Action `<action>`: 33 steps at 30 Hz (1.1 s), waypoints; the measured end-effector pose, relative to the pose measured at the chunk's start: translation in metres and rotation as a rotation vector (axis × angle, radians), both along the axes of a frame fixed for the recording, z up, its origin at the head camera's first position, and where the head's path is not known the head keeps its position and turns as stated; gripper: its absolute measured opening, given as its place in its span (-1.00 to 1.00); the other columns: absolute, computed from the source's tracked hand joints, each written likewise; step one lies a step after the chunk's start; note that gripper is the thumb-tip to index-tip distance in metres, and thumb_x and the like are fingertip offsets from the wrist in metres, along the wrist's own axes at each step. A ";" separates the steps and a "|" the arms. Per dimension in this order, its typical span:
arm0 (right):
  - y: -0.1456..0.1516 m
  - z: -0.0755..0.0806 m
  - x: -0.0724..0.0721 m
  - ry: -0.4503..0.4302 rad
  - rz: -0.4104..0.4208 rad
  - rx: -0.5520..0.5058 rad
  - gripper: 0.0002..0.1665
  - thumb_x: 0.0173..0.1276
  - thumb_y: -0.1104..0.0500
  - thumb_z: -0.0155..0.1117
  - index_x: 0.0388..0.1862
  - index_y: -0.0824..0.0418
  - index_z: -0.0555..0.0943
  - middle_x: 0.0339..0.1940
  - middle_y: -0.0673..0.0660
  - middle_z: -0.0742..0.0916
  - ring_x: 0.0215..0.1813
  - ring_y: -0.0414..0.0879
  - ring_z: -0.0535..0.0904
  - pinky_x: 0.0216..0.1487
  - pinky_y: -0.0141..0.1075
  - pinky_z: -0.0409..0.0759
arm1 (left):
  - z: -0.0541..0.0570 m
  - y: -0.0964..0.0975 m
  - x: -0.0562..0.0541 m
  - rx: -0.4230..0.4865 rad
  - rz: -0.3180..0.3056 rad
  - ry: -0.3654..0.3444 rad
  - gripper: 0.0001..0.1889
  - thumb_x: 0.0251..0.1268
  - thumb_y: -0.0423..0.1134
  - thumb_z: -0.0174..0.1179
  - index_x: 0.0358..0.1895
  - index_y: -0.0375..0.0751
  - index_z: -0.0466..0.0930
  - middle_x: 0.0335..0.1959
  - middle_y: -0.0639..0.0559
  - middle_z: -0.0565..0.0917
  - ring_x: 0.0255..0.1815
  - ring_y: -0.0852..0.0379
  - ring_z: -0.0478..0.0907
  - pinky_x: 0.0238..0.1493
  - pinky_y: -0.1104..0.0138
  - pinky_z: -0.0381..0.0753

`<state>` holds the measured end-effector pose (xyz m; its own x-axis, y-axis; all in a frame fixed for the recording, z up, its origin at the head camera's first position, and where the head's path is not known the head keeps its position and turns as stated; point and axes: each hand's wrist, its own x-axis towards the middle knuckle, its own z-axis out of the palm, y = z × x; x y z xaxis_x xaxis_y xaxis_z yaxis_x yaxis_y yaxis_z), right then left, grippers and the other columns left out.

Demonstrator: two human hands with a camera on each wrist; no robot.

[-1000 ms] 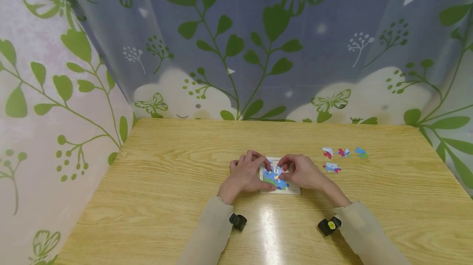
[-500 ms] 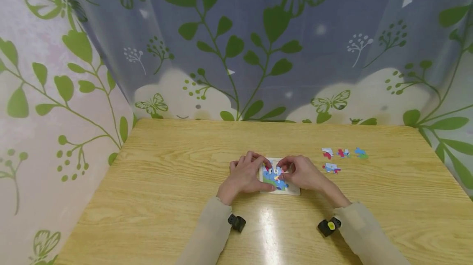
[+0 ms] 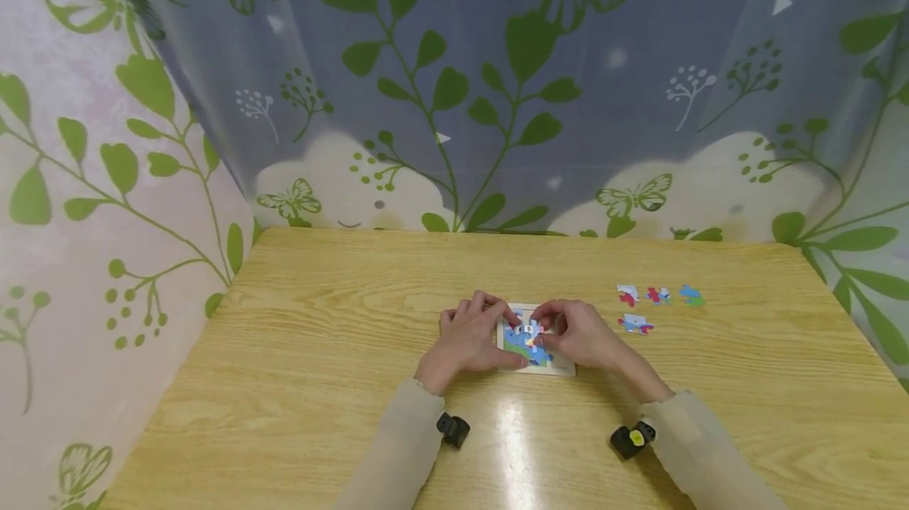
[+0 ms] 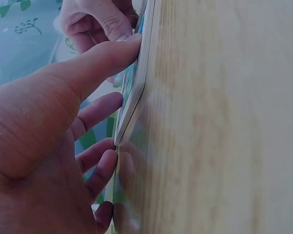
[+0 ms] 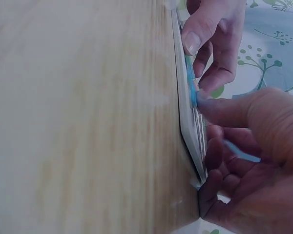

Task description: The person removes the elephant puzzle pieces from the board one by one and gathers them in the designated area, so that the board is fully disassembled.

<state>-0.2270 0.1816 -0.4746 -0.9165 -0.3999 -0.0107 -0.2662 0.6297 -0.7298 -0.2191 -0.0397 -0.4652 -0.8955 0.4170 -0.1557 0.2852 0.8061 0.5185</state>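
Near the middle of a pale wood-grain table [image 3: 341,336]: a flat, off-white jigsaw board [image 3: 561,369], bearing a partly filled blue-and-green cartoon picture [image 3: 527,346]. At its near right corner, bare board.

Over the left side, the person's left hand [image 3: 469,338], fingers spread, thumb on the near edge and forefinger on the far part of the picture, probably to stop any sliding.

In from the right, the right hand [image 3: 584,333], thumb and forefinger bent toward each other, apparently pinching a small blue-and-pink jigsaw piece [image 3: 537,329] within the picture, mostly hidden. Cannot tell whether fully seated. Likely held from two sides for fine lining-up.

Farther right, well apart from the board: a white-and-red piece [image 3: 627,294], a red-and-blue piece [image 3: 656,295] and a blue-and-green piece [image 3: 690,295] in a far row, with a white, blue and red piece [image 3: 635,324] just nearer. Laid singly, printed sides up, likely for easy telling apart.
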 end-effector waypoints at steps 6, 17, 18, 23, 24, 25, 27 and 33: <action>0.001 0.004 0.000 -0.035 -0.022 -0.003 -0.71 0.27 0.31 0.46 -0.03 0.27 0.68 -0.32 0.07 0.69 -0.31 -0.14 0.53 -0.29 -0.40 0.50 | 0.000 0.001 -0.001 -0.003 0.000 0.004 -0.48 0.09 0.29 0.44 0.09 0.28 0.54 0.40 0.06 0.34 0.35 -0.09 0.30 0.31 -0.14 0.14; 0.003 0.000 0.002 -0.048 -0.017 -0.042 -0.76 0.36 0.27 0.38 0.00 0.20 0.67 -0.28 0.08 0.75 -0.28 -0.13 0.59 -0.26 -0.37 0.53 | -0.001 0.000 0.001 -0.002 0.008 -0.001 -0.47 0.09 0.27 0.45 0.11 0.27 0.54 0.41 0.06 0.33 0.36 -0.11 0.31 0.33 -0.17 0.12; 0.004 0.000 0.002 -0.049 -0.025 -0.043 -0.77 0.37 0.27 0.37 -0.01 0.18 0.67 -0.27 0.07 0.76 -0.27 -0.13 0.60 -0.25 -0.37 0.54 | 0.000 0.000 0.001 0.001 0.007 -0.003 -0.47 0.10 0.27 0.45 0.11 0.27 0.54 0.41 0.06 0.33 0.36 -0.11 0.31 0.33 -0.17 0.12; 0.003 -0.002 0.003 -0.060 -0.066 -0.068 -0.79 0.39 0.25 0.36 -0.01 0.17 0.69 -0.25 0.09 0.80 -0.23 -0.14 0.66 -0.21 -0.33 0.58 | 0.001 0.001 0.002 0.001 0.015 -0.007 -0.48 0.09 0.26 0.45 0.10 0.27 0.55 0.41 0.06 0.33 0.36 -0.11 0.31 0.34 -0.17 0.13; 0.003 -0.002 0.003 -0.066 -0.077 -0.072 -0.79 0.39 0.25 0.37 -0.02 0.17 0.70 -0.25 0.09 0.80 -0.23 -0.13 0.67 -0.20 -0.31 0.59 | 0.000 0.001 0.002 -0.002 0.017 -0.006 -0.48 0.09 0.26 0.45 0.10 0.27 0.55 0.41 0.06 0.33 0.36 -0.11 0.31 0.33 -0.17 0.13; 0.002 -0.002 0.003 -0.073 -0.090 -0.076 -0.79 0.38 0.25 0.37 -0.02 0.17 0.70 -0.26 0.09 0.81 -0.24 -0.13 0.68 -0.19 -0.29 0.59 | 0.000 0.001 0.002 -0.004 0.020 -0.007 -0.48 0.09 0.26 0.45 0.10 0.28 0.55 0.41 0.06 0.33 0.36 -0.10 0.31 0.33 -0.17 0.13; 0.000 0.000 0.004 -0.083 -0.114 -0.072 -0.79 0.37 0.23 0.37 -0.03 0.17 0.71 -0.27 0.09 0.81 -0.24 -0.13 0.68 -0.17 -0.26 0.58 | -0.001 0.001 0.001 -0.009 0.026 -0.004 -0.48 0.07 0.26 0.46 0.08 0.29 0.55 0.41 0.07 0.34 0.35 -0.09 0.31 0.33 -0.17 0.14; -0.004 0.003 0.003 -0.129 -0.172 -0.056 -0.78 0.36 0.20 0.36 -0.03 0.19 0.73 -0.25 0.11 0.81 -0.22 -0.11 0.67 -0.15 -0.26 0.56 | -0.001 0.003 0.001 -0.016 0.036 0.000 -0.49 0.06 0.27 0.47 0.06 0.30 0.54 0.39 0.07 0.34 0.33 -0.08 0.32 0.33 -0.17 0.14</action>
<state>-0.2244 0.1778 -0.4717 -0.9637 -0.2411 -0.1145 -0.0604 0.6149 -0.7863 -0.2180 -0.0367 -0.4664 -0.9099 0.3820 -0.1619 0.2561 0.8242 0.5050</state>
